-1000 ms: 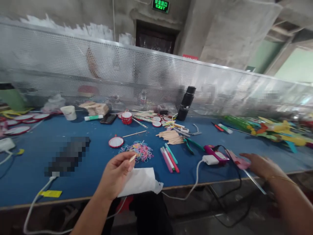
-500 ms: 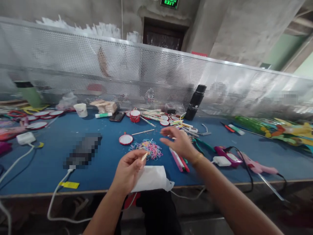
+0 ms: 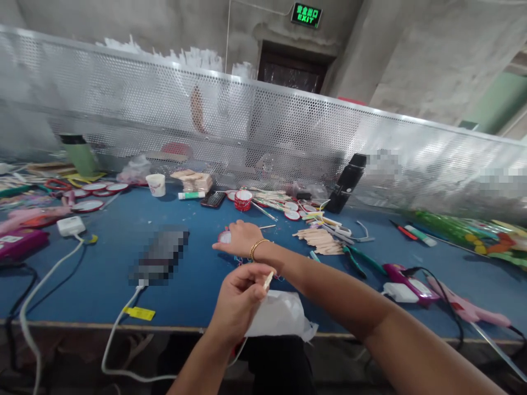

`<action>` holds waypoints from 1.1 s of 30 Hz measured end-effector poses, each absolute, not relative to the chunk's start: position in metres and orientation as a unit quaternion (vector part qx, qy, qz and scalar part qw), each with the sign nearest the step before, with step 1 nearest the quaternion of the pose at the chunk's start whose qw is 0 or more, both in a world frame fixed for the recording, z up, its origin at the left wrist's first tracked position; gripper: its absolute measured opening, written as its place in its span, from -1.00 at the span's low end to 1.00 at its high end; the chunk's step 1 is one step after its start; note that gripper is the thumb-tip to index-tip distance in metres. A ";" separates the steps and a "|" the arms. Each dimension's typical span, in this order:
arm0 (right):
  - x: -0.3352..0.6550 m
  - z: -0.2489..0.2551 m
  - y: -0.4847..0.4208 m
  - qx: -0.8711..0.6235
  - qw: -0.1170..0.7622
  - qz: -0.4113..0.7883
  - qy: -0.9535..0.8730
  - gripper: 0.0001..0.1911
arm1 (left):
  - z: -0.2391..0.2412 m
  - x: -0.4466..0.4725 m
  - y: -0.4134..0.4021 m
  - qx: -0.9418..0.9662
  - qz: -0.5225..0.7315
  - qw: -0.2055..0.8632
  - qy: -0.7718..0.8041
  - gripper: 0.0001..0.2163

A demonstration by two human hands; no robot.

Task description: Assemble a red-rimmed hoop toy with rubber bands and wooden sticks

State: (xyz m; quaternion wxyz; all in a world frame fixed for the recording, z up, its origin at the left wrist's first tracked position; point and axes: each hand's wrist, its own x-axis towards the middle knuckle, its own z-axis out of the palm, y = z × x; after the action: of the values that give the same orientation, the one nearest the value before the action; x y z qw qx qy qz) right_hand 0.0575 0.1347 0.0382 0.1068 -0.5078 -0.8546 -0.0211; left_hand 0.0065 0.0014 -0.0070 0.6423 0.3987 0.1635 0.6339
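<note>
My left hand (image 3: 242,293) is closed in a pinch on a small pale wooden stick (image 3: 268,280), whose end juts up past the fingertips. My right hand (image 3: 245,240) reaches across in front of it, thumb and fingers apart. Between them shows a small white disc with a red rim (image 3: 224,237); whether they touch it I cannot tell. Beneath the right wrist lies a pile of coloured small bands (image 3: 280,277), mostly hidden. A white plastic bag (image 3: 284,315) rests at the table edge under my left hand.
Wooden craft sticks (image 3: 319,240) lie right of centre, beside green-handled pliers (image 3: 356,263). A pink glue gun (image 3: 465,304) is at the right. A phone (image 3: 164,252) with a charging cable (image 3: 113,340) lies left. A red-rimmed stack (image 3: 243,201) and black bottle (image 3: 348,184) stand behind.
My right hand has swung left, from above the pens to the red-rimmed disc, now covering much of the band pile. My left hand still pinches the stick. The view has shifted slightly left.
</note>
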 end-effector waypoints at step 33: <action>0.195 0.028 -0.091 -0.435 0.500 -0.015 -0.749 -0.34 | 0.006 0.011 0.003 0.386 0.625 0.639 0.226 -0.64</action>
State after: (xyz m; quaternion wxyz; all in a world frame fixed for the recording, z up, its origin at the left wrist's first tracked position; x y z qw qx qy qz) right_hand 0.1947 -0.0911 0.0282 0.4995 -0.4347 -0.7492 -0.0146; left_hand 0.0111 0.0032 0.0062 0.6395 0.3863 0.2261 0.6251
